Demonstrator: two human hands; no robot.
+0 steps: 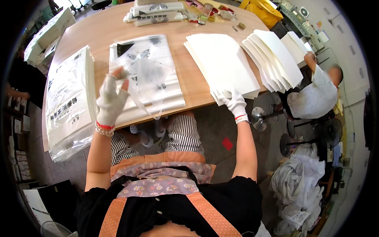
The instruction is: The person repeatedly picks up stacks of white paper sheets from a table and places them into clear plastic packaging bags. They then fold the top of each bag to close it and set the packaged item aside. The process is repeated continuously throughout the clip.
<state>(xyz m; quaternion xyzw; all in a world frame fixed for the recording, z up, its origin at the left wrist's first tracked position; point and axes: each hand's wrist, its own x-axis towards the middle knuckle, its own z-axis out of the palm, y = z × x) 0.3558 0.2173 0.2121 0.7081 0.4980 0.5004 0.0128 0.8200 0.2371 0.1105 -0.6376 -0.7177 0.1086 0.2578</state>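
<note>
My left hand [112, 96], in a white glove with bare fingertips, is raised beside a stack of clear printed plastic bags [169, 89]. Its thumb and fingers stand apart, slightly blurred, at the lifted translucent film of the top bag [152, 75]. That bag's near edge gapes and droops toward the table edge. Over on the right, my right hand [234, 103], also gloved, grips the near edge of a stack of white paper sheets [221, 59]. The fingers bend over the sheet edges; the thumb is hard to make out.
More packed plastic bags [71, 98] lie at the left of the wooden table [98, 31]. Fanned white sheets [272, 55] lie at the right, near a seated person [316, 94]. Rolled bags [158, 14] and small jars [207, 14] sit at the back. A metal stool [259, 118] stands below.
</note>
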